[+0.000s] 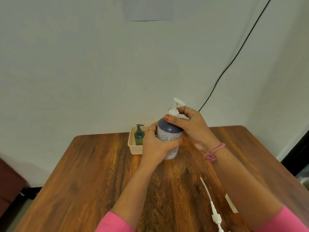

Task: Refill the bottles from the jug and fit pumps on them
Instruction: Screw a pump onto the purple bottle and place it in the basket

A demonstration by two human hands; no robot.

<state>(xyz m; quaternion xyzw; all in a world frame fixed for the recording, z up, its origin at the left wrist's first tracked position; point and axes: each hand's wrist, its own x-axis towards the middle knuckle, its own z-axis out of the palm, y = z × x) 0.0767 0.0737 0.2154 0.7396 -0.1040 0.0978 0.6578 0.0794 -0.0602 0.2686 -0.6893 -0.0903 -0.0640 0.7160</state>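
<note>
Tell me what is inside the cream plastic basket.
In the cream plastic basket stands a dark green pump bottle, upright. The left hand and the white-and-blue bottle cover its right part.

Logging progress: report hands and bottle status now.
Left hand grips blue-and-white bottle. Right hand on white pump, seated in neck. Nothing obstructing.

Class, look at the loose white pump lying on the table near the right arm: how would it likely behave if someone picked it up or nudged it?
The loose pump looks light: thin white plastic. Its long, narrow dip tube appears slightly curved, so it would probably flex or wobble when lifted by the head. Lying flat on the table, it cannot tip, but a nudge might swing or roll it.
</note>
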